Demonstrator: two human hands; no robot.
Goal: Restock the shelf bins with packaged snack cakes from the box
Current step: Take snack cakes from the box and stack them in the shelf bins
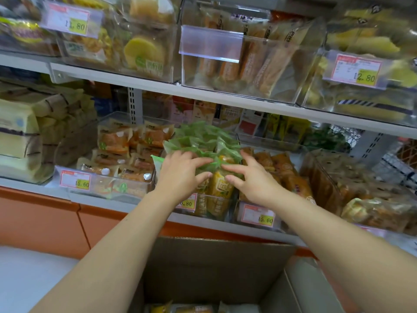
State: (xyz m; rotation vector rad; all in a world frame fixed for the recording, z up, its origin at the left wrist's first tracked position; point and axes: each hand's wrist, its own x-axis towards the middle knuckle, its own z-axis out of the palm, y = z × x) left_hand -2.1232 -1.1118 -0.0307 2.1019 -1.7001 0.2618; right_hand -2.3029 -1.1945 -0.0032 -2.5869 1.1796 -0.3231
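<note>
A clear shelf bin [209, 199] on the lower shelf is heaped with green-and-yellow packaged snack cakes [203, 138]. My left hand [180, 175] presses on the front packs from the left, fingers spread and curled over the green wrappers. From the right, my right hand [250, 177] does the same, fingertips on a yellow pack [220, 188]. Neither hand lifts a pack; both rest on the pile. Below, the open cardboard box [203, 267] shows a few more yellow packs [171, 309] at its bottom.
Neighbouring bins hold orange-wrapped cakes [126, 150] on the left and brown bread packs [284, 172] on the right. Price tags [75, 180] hang on the bin fronts. An upper shelf [225, 98] with more clear bins overhangs closely. An orange cabinet front [40, 220] runs below.
</note>
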